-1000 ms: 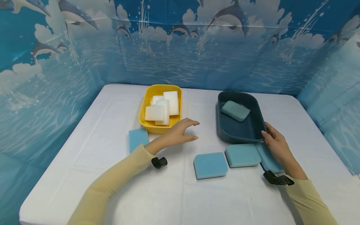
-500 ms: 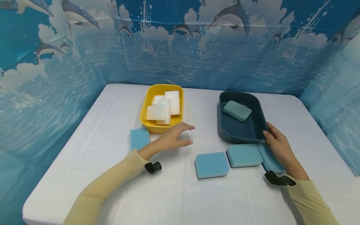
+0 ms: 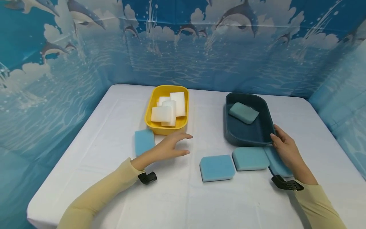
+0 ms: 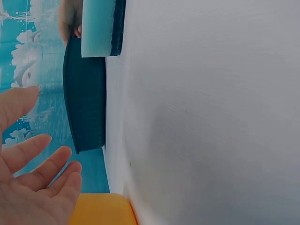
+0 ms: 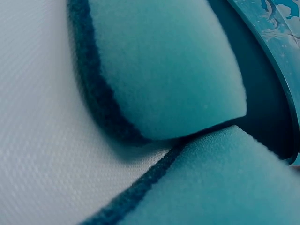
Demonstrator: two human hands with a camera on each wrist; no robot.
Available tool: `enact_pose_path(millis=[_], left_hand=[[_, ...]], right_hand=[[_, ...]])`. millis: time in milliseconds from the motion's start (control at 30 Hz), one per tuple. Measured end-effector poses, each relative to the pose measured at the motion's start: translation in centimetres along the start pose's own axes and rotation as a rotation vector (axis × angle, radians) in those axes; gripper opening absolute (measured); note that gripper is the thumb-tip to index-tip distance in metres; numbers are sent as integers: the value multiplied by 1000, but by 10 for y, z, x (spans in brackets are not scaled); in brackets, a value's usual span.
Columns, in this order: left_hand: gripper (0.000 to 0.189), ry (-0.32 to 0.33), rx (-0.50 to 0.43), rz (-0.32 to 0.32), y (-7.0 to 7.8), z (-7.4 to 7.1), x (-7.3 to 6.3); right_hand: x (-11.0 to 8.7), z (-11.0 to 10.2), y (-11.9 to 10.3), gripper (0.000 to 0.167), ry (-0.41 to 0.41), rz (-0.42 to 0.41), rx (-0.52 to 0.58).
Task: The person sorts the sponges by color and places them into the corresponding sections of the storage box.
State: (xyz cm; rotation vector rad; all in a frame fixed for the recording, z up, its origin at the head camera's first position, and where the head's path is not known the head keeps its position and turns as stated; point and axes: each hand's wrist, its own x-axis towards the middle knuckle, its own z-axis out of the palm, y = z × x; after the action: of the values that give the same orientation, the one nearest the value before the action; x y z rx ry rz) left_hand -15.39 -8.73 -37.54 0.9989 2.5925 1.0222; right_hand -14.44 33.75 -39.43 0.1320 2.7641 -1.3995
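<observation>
Half a second on, the left hand (image 3: 167,148) sits nearer the person, fingers and thumb parted, holding nothing, left of the dark tub (image 3: 248,133). The right hand (image 3: 287,149) still grips that tub's near right corner, some fingertips out of sight, and covers part of a blue sponge (image 3: 275,162) in front of the tub. Another sponge (image 3: 244,113) lies inside it.

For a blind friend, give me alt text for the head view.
A person's right grip holds the near right corner of a dark blue tub containing one teal sponge; the open left grip hovers near a yellow tub of white sponges. Four bluish sponges lie on the white tablecloth.
</observation>
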Motion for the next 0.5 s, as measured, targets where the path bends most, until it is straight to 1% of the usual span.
enact_pose_path(millis=[100, 300, 500], left_hand=[[51, 6, 2, -7, 0, -3, -9], [51, 22, 16, 9, -4, -7, -28], [50, 54, 10, -28, -9, -11, -47]], right_hand=[[1, 0, 1, 63, -3, 2, 3], [2, 0, 0, 63, -4, 17, 16], [1, 1, -1, 63, -4, 21, 18]])
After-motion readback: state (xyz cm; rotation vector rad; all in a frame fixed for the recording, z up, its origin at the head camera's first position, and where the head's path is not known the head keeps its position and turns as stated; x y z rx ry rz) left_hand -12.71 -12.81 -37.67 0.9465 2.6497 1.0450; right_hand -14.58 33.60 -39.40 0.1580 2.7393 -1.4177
